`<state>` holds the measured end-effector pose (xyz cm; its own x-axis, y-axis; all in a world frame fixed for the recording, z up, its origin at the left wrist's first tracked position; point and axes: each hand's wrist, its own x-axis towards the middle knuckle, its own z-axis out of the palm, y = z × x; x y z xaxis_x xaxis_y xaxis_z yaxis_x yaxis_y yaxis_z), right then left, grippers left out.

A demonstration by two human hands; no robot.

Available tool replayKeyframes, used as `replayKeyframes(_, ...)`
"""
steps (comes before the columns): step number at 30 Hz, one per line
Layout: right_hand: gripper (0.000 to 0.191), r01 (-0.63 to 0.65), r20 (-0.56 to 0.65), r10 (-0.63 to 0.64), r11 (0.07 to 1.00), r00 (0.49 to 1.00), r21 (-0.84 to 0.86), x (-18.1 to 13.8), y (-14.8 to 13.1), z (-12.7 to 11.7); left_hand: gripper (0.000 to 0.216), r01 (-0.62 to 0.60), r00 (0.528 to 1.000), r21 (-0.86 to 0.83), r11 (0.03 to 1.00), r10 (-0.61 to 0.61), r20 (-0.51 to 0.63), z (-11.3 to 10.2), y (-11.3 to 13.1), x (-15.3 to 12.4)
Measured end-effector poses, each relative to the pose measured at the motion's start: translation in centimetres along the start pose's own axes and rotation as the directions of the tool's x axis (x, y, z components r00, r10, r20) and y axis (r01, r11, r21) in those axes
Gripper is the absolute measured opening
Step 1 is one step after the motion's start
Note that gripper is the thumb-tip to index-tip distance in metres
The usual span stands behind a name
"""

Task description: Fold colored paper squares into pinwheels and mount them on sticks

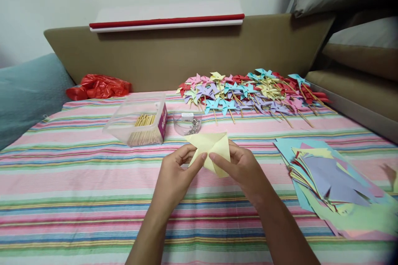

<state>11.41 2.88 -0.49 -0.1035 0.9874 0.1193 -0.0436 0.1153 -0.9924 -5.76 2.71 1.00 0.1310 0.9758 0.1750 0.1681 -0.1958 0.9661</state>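
Note:
A pale yellow paper square [212, 143], cut in from its corners and partly folded, is held up above the striped cloth between both hands. My left hand [178, 169] pinches its left side, thumb on the front near the middle. On the other side my right hand [241, 165] grips it the same way, its thumb tip close to the left one. The fingers behind the paper are mostly hidden. Just beyond the paper sits a round clear dish [187, 124] with small metal pins in it.
Left of the dish lies a clear plastic box [124, 109] of wooden sticks. Many finished paper pinwheels [245, 91] are heaped at the back right. Cut coloured sheets [329, 174] are stacked at the right. A red plastic bag [99, 87] lies at the back left on the striped cloth [77, 182].

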Motion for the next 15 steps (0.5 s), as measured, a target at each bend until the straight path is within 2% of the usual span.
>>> replayKeyframes(4,0.027,-0.051,0.008,0.051,0.999,0.999,-0.005,-0.2,0.2,-0.1,0.020,-0.013,0.999,0.024,1.000,0.012,0.047,-0.1,0.2,0.0)
replayKeyframes(6,0.030,-0.071,-0.008,0.071,0.997,0.997,0.032,-0.1,0.3,0.1,0.023,0.013,0.999,0.001,1.000,-0.013,0.029,-0.1,0.2,0.0)
replayKeyframes(9,0.033,-0.095,-0.122,0.121,0.975,0.985,0.202,0.1,0.4,0.9,0.036,0.090,0.995,-0.161,0.983,-0.096,-0.033,0.2,0.2,0.0)
replayKeyframes(12,0.033,-0.064,-0.232,0.185,0.892,0.955,0.447,0.4,0.1,1.9,0.049,0.128,0.987,-0.344,0.930,-0.153,-0.045,0.7,0.1,0.0)
replayKeyframes(15,0.028,0.004,-0.268,0.186,0.814,0.945,0.580,0.4,-0.3,2.9,0.043,0.134,0.984,-0.420,0.897,-0.170,-0.049,1.8,-0.1,-0.1)
